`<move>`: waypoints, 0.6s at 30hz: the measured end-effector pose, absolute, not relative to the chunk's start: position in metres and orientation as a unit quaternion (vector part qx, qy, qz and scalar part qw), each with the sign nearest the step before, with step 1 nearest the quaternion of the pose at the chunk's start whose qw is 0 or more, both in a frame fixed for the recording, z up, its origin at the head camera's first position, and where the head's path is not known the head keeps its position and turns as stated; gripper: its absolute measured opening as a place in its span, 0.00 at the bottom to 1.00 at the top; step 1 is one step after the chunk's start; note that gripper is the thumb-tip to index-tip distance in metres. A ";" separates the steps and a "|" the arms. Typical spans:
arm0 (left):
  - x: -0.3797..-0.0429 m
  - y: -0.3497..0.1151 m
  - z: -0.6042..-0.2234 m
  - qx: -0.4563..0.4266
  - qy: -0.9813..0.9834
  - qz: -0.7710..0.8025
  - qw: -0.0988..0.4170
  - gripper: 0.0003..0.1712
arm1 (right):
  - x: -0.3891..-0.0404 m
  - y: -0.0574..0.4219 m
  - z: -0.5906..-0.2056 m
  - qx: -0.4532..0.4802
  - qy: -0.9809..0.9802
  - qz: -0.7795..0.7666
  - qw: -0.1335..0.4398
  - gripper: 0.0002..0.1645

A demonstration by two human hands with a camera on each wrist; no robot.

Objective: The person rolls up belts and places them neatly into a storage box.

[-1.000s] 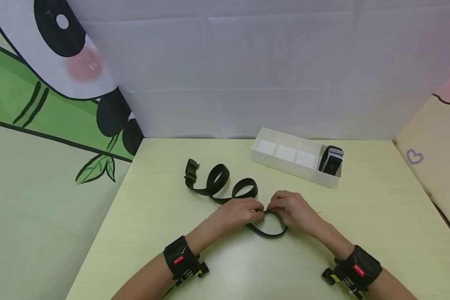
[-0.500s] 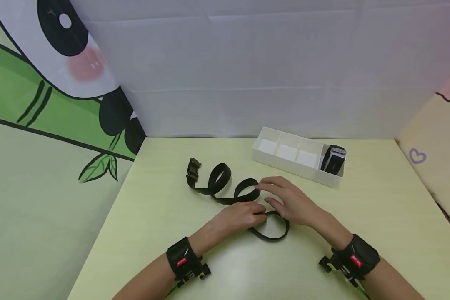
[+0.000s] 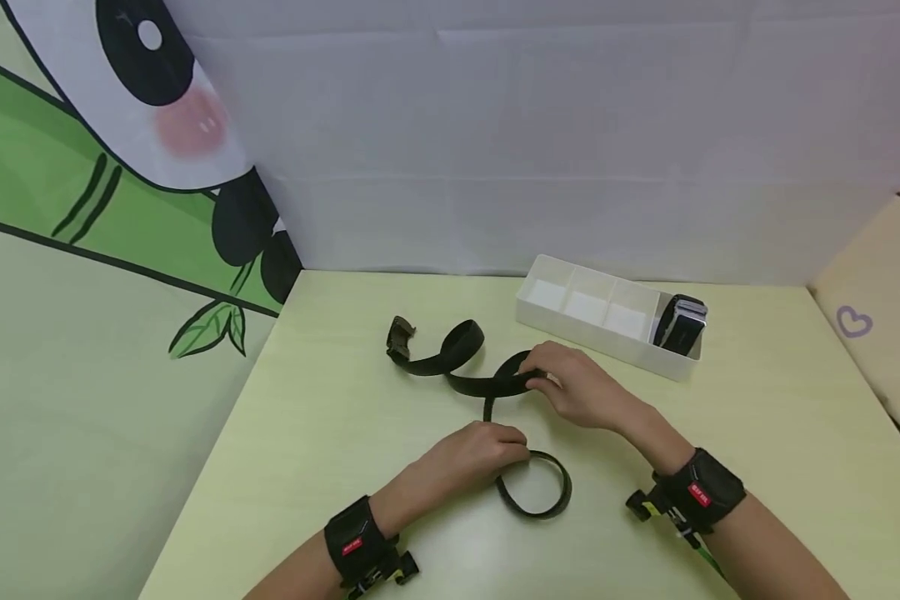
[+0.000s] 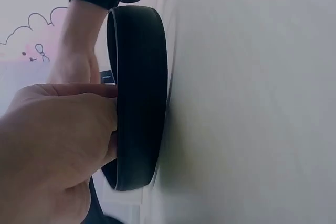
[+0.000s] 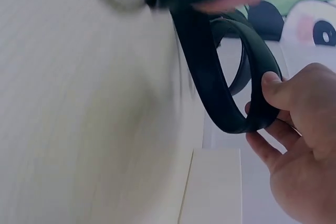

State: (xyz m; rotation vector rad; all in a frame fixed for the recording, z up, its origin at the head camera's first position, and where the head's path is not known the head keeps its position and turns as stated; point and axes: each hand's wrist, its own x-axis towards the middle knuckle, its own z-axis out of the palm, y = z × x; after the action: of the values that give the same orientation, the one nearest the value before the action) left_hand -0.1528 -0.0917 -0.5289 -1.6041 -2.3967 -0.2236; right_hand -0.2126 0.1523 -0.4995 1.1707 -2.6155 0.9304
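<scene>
A long black belt (image 3: 487, 386) lies in curls along the table, its buckle (image 3: 399, 337) at the far left end. My left hand (image 3: 480, 454) grips the near part, where a round loop stands out to its right. Up close in the left wrist view, that loop of the belt (image 4: 140, 98) stands on edge, the fingertips hidden behind it. Farther along, my right hand (image 3: 581, 387) pinches another curl. In the right wrist view the thumb presses the belt (image 5: 265, 61) from one side, with fingers on the other.
Behind the right hand stands a white divided box (image 3: 585, 336). A black looped item (image 3: 680, 325) with a silvery part sits in its right-hand compartment. A pale cloth backdrop (image 3: 480, 150) rises at the table's back edge.
My right hand let go beside the left hand, moved up and away, and took hold of a farther curl. My left hand kept its grip and shifted slightly nearer with the loop.
</scene>
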 end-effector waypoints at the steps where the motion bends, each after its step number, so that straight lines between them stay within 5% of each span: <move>1: -0.150 -0.094 -0.528 -0.548 -0.824 -0.076 0.125 0.14 | -0.212 0.158 -0.499 0.370 -0.868 0.325 0.058 0.09; 11: -0.136 -0.125 -0.521 -0.516 -0.844 -0.035 0.144 0.12 | -0.197 0.229 -0.508 0.300 -0.893 0.332 0.048 0.14; 18: -0.138 -0.145 -0.517 -0.437 -0.886 0.006 0.155 0.12 | -0.168 0.251 -0.513 0.365 -0.890 0.271 0.039 0.18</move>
State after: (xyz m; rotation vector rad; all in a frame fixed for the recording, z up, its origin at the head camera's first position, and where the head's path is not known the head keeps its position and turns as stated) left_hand -0.1379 -0.1449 -0.5167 -1.2521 -2.5376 0.0158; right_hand -0.1683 0.2514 -0.5129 1.1184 -2.7274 0.8309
